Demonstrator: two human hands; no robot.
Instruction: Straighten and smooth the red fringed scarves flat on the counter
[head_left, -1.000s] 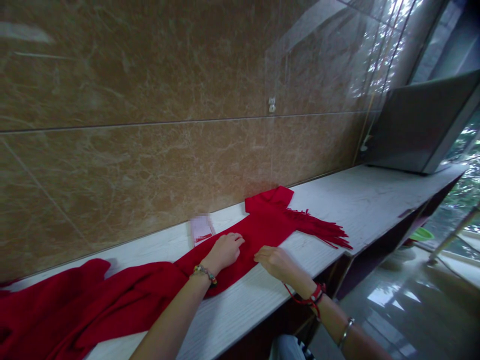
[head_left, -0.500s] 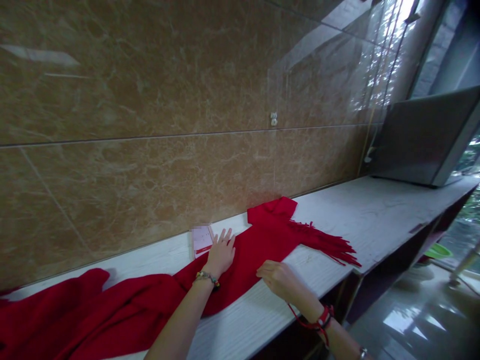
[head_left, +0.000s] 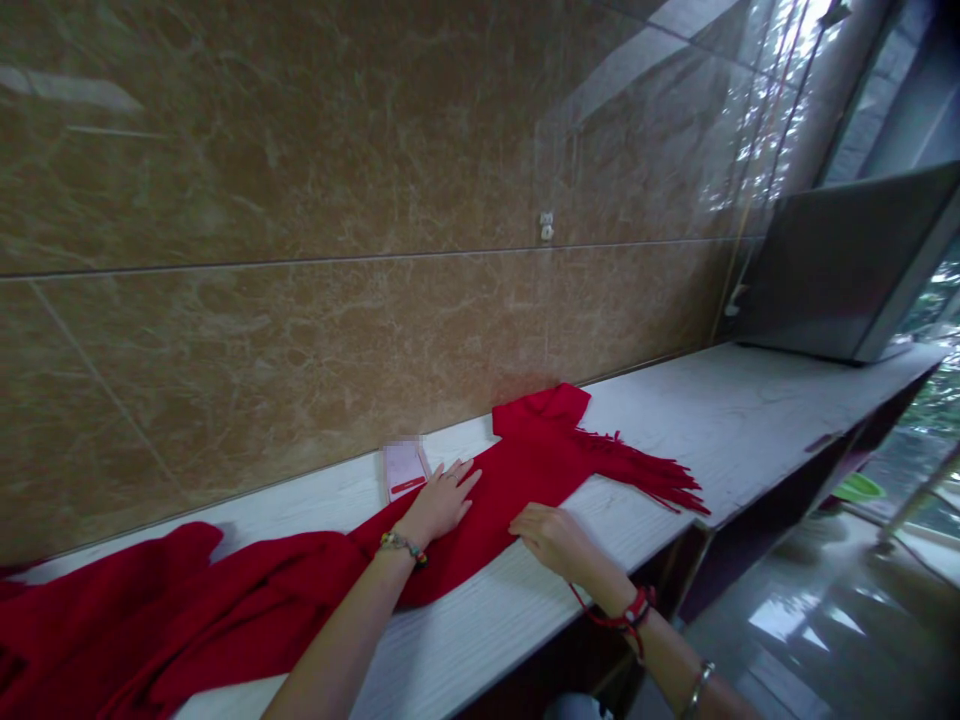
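I am flattening a red scarf [head_left: 517, 470] that lies along the worktop [head_left: 720, 420], running slantwise from a bunched heap at the left end toward the back edge. There its far end folds up against the tiled wall [head_left: 300, 300], and the fringe [head_left: 652, 475] fans out to the right. As I judge it, the step in hand is pressing the middle stretch smooth, with the heap to my left not yet laid out. My left hand [head_left: 442, 500] is wide open, palm down on the cloth, with its fingers spread and pointing toward the wall. The fingertips are just beside a small white card [head_left: 405, 468] that sits at the back edge. My right hand [head_left: 551, 535] rests on the near edge of the scarf, close to the front edge of the worktop. Its fingers are loosely bent, and I cannot tell whether it pinches the hem or only presses on it. Any further smoothing calls for even pressure from both palms, so the cloth neither drags the card nor slides off the front. A grey box [head_left: 847, 270] stands well apart at the right end.
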